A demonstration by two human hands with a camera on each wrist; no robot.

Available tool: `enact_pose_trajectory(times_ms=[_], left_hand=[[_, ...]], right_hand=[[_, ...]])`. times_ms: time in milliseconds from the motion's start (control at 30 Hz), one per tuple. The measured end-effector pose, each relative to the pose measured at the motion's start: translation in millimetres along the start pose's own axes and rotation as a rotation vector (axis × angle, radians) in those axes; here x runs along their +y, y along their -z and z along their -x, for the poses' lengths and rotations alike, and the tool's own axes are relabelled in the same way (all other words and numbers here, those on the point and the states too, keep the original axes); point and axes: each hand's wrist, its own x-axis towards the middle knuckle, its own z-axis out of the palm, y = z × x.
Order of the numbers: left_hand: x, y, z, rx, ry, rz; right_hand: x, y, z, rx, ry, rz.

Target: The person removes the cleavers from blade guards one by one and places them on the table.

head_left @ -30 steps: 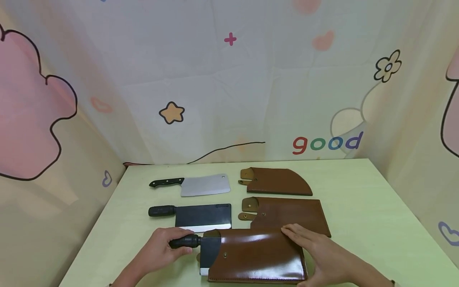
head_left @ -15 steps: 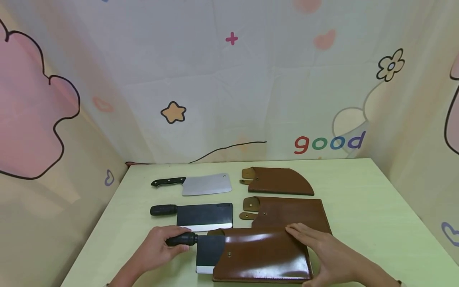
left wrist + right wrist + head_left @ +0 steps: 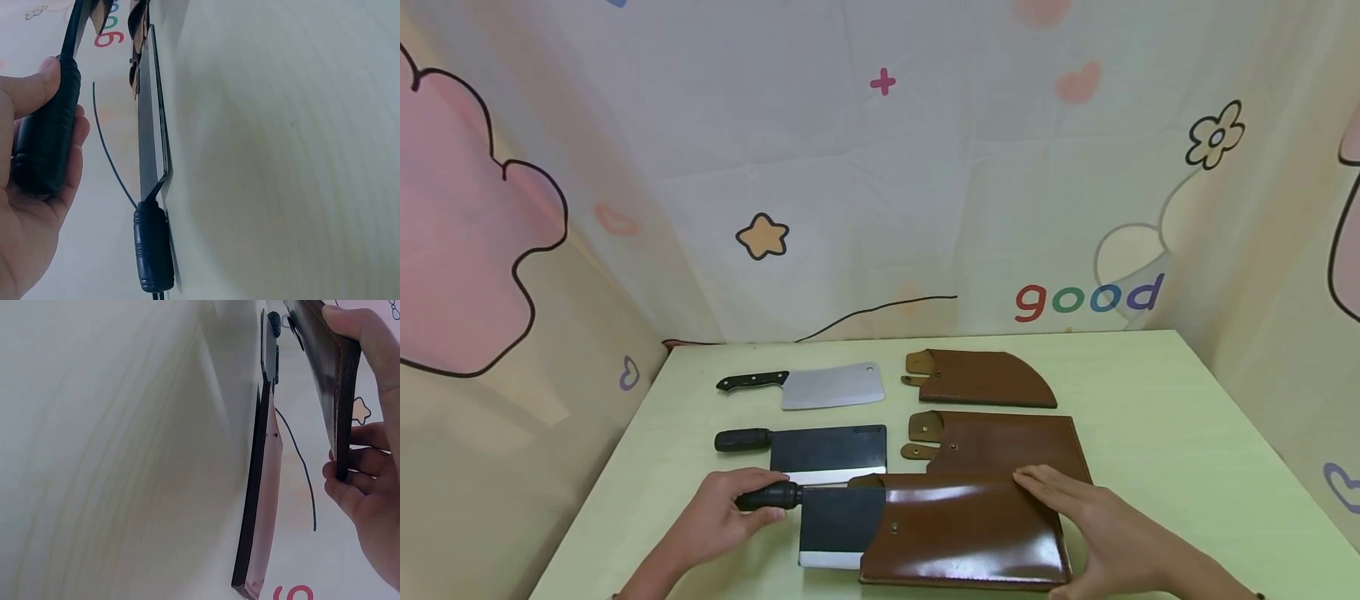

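My left hand grips the ribbed black handle of a cleaver. Its dark blade, pale along the cutting edge, is partly inside a glossy brown leather sheath; the rest of the blade is hidden there. At the sheath's far end my right hand holds it, thumb on one side and fingers on the other. Both wrist views show the cleaver and sheath raised off the table. Just behind lies a second black-handled cleaver, and the held sheath overlaps another brown sheath.
Farther back on the pale green table lies a silver cleaver with a riveted black handle. To its right is a curved-ended brown sheath. A patterned cloth hangs behind the table.
My left hand has moved left with the cleaver while my right hand has moved right with the sheath. More of the blade shows outside the sheath's mouth.
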Motion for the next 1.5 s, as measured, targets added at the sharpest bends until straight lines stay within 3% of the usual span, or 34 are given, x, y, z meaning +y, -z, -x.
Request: enact_pose_trajectory(times_ms=[467,967,1200,1500], left_hand=[[-8.2,7.7,6.4,0.017,-0.003,0.011],[-18.8,15.0,11.5,0.025,-0.032,0.017],[-18.6,18.7,13.8,0.075,-0.074,-0.007],[-19.6,25.4,18.3,0.072,-0.051,-0.006]], right_hand=[[5,2,6,0.068,0.063,0.026],[5,4,11,0.076,0.034,0.015],[7,5,14,0.095,0.041,0.036],[9,9,20,0.121,0.037,0.056]])
